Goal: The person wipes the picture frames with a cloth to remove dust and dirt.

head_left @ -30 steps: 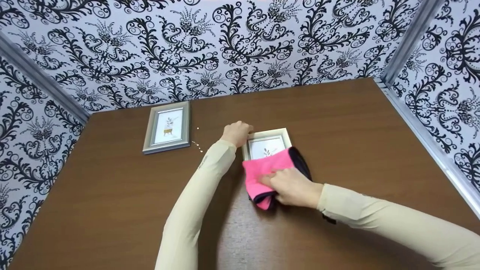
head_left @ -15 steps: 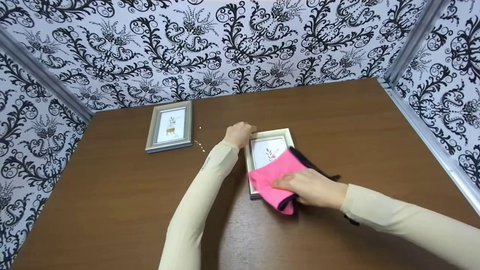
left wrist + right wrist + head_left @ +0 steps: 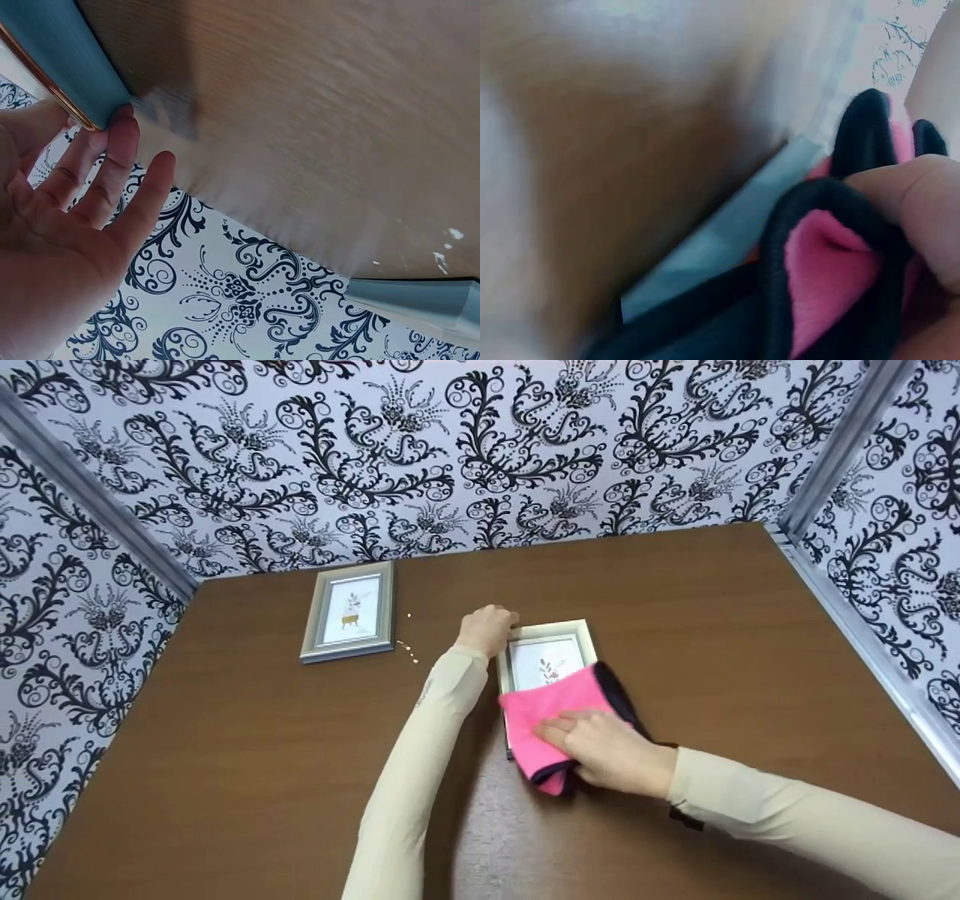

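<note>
A cream picture frame (image 3: 546,631) with a plant print lies flat on the brown table. My left hand (image 3: 486,628) grips its far left corner; in the left wrist view the fingertips curl against the blue-looking frame edge (image 3: 67,52). With my right hand (image 3: 607,746) I hold a pink cloth (image 3: 551,701) with black edging, spread across the lower half of the frame and hiding that part of the print. Up close in the right wrist view, the thumb (image 3: 930,202) pinches the bunched black edge of the cloth (image 3: 829,277).
A second, grey-beige picture frame (image 3: 386,607) lies at the back left of the table (image 3: 262,750). Small white specks (image 3: 405,646) are scattered just right of it. Patterned black-and-white walls (image 3: 525,450) enclose the table's back and sides.
My right hand slid the cloth down and right, uncovering the frame's lower left side, then brought it back left over the lower half. My left hand keeps its grip on the corner.
</note>
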Motion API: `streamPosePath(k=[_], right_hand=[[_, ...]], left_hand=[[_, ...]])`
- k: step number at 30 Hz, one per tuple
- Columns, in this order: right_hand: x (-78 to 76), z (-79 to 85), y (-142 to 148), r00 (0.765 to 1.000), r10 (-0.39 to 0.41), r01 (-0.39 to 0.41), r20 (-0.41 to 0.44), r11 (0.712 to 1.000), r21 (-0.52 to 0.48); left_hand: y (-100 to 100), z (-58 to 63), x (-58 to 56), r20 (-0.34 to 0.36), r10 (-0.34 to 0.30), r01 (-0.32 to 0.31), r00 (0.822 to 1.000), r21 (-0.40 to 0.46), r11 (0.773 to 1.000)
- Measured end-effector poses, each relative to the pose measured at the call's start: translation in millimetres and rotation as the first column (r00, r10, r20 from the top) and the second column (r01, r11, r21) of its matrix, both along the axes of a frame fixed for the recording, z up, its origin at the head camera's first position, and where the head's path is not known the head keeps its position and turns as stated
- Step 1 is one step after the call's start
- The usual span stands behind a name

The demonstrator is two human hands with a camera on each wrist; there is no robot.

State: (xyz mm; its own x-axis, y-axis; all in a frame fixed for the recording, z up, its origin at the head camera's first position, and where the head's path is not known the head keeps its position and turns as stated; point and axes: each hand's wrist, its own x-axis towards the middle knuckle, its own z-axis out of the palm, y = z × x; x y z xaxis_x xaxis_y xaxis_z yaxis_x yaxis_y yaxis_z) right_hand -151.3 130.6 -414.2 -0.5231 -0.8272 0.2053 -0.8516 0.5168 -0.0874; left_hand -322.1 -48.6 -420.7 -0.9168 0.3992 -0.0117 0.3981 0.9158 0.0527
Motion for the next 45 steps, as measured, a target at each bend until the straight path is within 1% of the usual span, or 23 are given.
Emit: streamPosePath(k=[3,7,9,11,13,16,20,23,25,27,30,32,34,36,38,41,43,45], right_hand=[[2.0,-4.9,-4,0.998,0.055,-0.054,-0.018,0.997,0.048],[4.8,-6.9,-2,0.985,0.140,-0.125,-0.101,0.981,0.148],[4.0,-6.9,2,0.975,0.183,-0.162,-0.126,0.974,0.158],[2.1,-6.4,7,0.967,0.217,-0.197,-0.137,0.970,0.144],[-0.2,-5.7,16,0.964,0.225,-0.209,-0.143,0.970,0.121],[-2.2,-3.6,31,0.972,0.194,-0.183,-0.131,0.979,0.090],[-0.3,-0.5,51,0.985,0.090,-0.080,-0.149,0.994,0.071],[6.9,2.4,59,0.978,0.022,-0.005,-0.209,0.997,0.083],[14.1,4.9,62,0.968,-0.010,0.031,-0.250,0.996,0.081],[21.4,6.4,64,0.961,-0.038,0.058,-0.273,0.996,0.068],[28.5,5.9,67,0.958,-0.072,0.088,-0.278,0.995,0.045],[28.7,3.2,70,0.957,-0.094,0.113,-0.276,0.992,0.052],[24.6,-0.4,74,0.954,-0.110,0.134,-0.278,0.989,0.066],[16.7,-4.2,78,0.955,-0.129,0.155,-0.268,0.985,0.078],[6.2,-7.6,82,0.962,-0.149,0.173,-0.228,0.981,0.088],[-10.5,-12.2,87,0.975,-0.171,0.184,-0.140,0.979,0.084],[-18.3,-14.1,86,0.983,-0.165,0.171,-0.083,0.983,0.070],[-21.1,-15.6,82,0.990,-0.134,0.136,-0.050,0.990,0.047]], left_hand=[[2,-1.9,0.8,0.005,-0.012,0.012,1.000,0.005,1.000],[1,-2.3,1.1,0.003,-0.012,0.012,1.000,-0.007,1.000],[0,-1.8,0.5,0.000,-0.013,0.013,1.000,-0.013,1.000],[-1,-0.9,-0.1,-0.004,-0.018,0.018,1.000,-0.018,1.000],[-2,0.0,-0.7,-0.006,-0.024,0.024,1.000,-0.024,0.999],[-2,1.6,-1.0,0.000,-0.031,0.031,1.000,-0.023,0.999],[-1,3.9,-1.1,0.003,-0.039,0.039,0.999,-0.024,0.999],[-1,4.2,-1.4,-0.005,-0.033,0.033,0.999,-0.016,0.999],[-1,3.2,-2.1,-0.011,-0.026,0.026,1.000,-0.005,1.000],[-2,1.3,-2.9,-0.015,-0.014,0.014,1.000,0.008,1.000],[-4,-1.9,-3.6,-0.020,0.004,-0.004,1.000,0.024,1.000],[-6,-3.5,-3.4,-0.025,0.017,-0.016,1.000,0.034,0.999],[-9,-4.2,-2.9,-0.022,0.033,-0.032,0.999,0.051,0.998],[-12,-4.8,-3.1,-0.021,0.063,-0.061,0.998,0.072,0.996],[-17,-5.8,-3.6,-0.024,0.112,-0.110,0.993,0.091,0.990],[-24,-7.6,-4.7,-0.024,0.184,-0.180,0.983,0.118,0.977],[-27,-8.2,-4.8,-0.016,0.206,-0.202,0.978,0.130,0.971],[-30,-8.1,-4.9,-0.007,0.206,-0.203,0.979,0.136,0.970]])
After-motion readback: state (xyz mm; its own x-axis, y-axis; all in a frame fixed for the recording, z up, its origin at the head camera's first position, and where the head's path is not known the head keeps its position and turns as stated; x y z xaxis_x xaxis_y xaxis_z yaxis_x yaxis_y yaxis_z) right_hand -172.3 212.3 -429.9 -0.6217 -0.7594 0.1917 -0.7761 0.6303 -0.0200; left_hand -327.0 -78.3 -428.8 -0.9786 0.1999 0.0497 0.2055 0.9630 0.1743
